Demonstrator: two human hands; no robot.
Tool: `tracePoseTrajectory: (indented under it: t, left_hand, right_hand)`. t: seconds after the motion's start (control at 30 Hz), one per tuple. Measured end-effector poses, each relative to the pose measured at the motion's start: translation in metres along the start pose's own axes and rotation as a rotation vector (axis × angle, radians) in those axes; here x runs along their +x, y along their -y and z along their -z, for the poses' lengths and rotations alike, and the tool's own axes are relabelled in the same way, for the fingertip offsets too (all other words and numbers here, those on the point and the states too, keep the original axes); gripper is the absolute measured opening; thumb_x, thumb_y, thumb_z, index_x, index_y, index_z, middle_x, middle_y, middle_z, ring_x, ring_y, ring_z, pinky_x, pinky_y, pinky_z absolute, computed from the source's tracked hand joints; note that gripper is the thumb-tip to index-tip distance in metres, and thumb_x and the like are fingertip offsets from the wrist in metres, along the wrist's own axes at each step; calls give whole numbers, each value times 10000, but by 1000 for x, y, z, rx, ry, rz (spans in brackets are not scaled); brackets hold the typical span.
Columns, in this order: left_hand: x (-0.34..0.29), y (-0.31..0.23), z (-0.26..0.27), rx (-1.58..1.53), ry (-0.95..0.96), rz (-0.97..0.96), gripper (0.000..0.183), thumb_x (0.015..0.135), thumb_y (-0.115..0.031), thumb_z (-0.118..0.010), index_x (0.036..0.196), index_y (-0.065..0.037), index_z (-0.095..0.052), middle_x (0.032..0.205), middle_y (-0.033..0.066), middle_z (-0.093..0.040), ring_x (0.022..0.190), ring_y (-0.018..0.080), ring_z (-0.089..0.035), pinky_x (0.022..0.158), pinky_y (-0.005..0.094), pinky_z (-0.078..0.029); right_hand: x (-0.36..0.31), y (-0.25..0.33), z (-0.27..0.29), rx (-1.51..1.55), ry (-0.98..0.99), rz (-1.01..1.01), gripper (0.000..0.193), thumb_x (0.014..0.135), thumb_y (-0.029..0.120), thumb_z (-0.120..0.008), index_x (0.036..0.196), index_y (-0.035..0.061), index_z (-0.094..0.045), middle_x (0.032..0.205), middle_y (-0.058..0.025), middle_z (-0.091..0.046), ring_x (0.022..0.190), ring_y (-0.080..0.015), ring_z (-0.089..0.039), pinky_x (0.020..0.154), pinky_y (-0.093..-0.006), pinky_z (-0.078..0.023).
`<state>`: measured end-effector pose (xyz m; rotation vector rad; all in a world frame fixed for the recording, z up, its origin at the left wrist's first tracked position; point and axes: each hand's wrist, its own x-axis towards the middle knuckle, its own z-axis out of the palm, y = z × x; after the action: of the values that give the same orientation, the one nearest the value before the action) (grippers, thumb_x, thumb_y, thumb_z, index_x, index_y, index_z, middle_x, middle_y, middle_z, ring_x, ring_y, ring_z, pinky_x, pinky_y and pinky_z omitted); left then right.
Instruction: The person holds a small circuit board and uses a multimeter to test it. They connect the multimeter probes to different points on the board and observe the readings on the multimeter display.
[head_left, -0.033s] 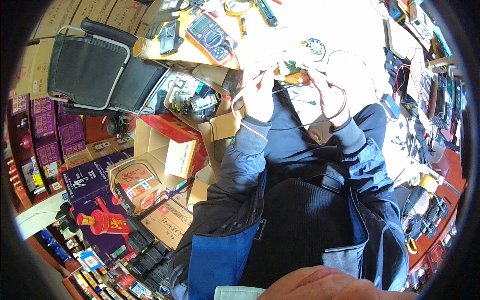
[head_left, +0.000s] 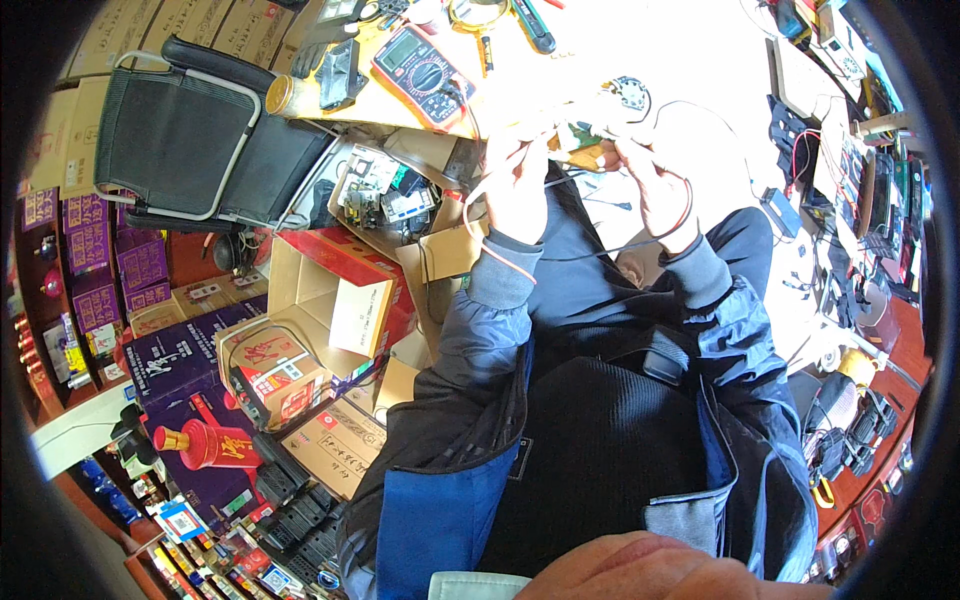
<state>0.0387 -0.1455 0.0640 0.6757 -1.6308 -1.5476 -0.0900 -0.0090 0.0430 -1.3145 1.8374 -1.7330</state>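
Note:
Both of my hands are raised close together over the near edge of the bright worktable. My left hand (head_left: 516,190) is closed in a pinch on a red test lead (head_left: 467,215), which loops past the wrist. My right hand (head_left: 652,190) is pinched too, with another test lead (head_left: 690,196) running over its back and dark wire crossing below the wrist. Between the fingertips lies a small green circuit board (head_left: 572,137) with a yellow-orange part (head_left: 585,157). Glare washes out the fingertips and the lead ends. A red multimeter (head_left: 424,78) lies at the far left of the hands.
A round dark part (head_left: 630,93) lies beyond my hands. Left of my legs stand a carton of electronic parts (head_left: 392,195), an open red carton (head_left: 340,295) and a black chair (head_left: 180,140). Cables, a small black box (head_left: 780,212) and equipment crowd the right side.

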Motion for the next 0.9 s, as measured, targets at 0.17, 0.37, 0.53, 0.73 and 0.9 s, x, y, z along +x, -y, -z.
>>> tracePoseTrajectory:
  t: [0.17, 0.37, 0.53, 0.73, 0.9]
  left_hand:
    - [0, 1, 1, 48, -1, -48, 210, 967, -91, -572, 1143, 3, -638, 1037, 75, -620, 930, 163, -577, 825, 297, -477]
    - [-1, 4, 1, -36, -33, -11, 168, 964, -87, -592, 1099, -7, -652, 966, 48, -595, 854, 127, -553, 755, 270, -468]
    - [0, 2, -1, -2, -25, -33, 156, 962, -81, -589, 1081, -3, -653, 953, 49, -591, 860, 132, -552, 761, 269, -467]
    - [0, 2, -1, -8, -26, 0, 165, 960, -74, -581, 1088, -1, -654, 990, 60, -601, 887, 147, -560, 783, 276, -472]
    - [0, 4, -2, -53, -18, 1, 185, 964, -74, -576, 1117, -4, -653, 1030, 65, -617, 907, 148, -577, 792, 276, -478]
  right_hand:
    - [2, 3, 0, 141, -5, -130, 270, 1042, 101, -472, 1194, -61, -626, 1026, -120, -685, 941, -175, -645, 850, -272, -490]
    - [3, 7, 0, 234, -30, -207, 283, 1051, 129, -470, 1166, -73, -632, 1030, -113, -683, 937, -166, -643, 854, -272, -483]
    - [4, 3, -2, 107, -18, -112, 292, 1053, 140, -469, 1171, -73, -628, 1028, -115, -677, 940, -168, -647, 865, -273, -482]
    - [1, -4, -1, 43, 11, -85, 306, 1055, 147, -467, 1183, -88, -617, 1045, -126, -672, 952, -178, -651, 883, -284, -488]
    - [1, -8, -1, -45, 15, -9, 307, 1056, 145, -462, 1182, -84, -622, 1065, -138, -674, 952, -186, -651, 899, -296, -494]
